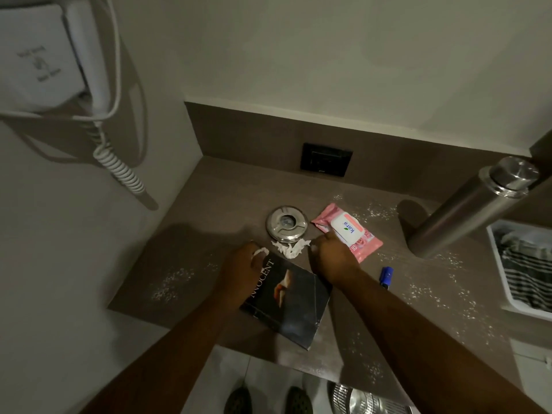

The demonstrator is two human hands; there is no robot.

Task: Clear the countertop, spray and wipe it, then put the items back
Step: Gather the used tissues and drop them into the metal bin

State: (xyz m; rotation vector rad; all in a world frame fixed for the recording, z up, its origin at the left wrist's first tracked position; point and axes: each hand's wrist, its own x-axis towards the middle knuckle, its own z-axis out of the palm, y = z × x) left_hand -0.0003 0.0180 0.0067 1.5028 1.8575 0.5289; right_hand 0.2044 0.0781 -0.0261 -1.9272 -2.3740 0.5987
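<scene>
On the brown countertop (209, 210) lies a dark book (291, 306), a round metal ashtray (286, 224), a pink wet-wipes pack (351, 231) and a blue lighter (386, 277). Crumpled white tissue (291, 249) sits between my hands, just below the ashtray. My left hand (242, 264) rests over the book's upper left corner with its fingers closed on a small white tissue piece (261, 251). My right hand (331, 255) is curled beside the wipes pack, fingertips at the tissue's right end. White powder specks are scattered over the counter.
A steel bottle (466, 207) stands at the right. A white tray with striped cloth (525, 264) sits at the far right edge. A black wall socket (326, 159) is on the backsplash. A wall hair dryer with a coiled cord (119, 165) hangs on the left.
</scene>
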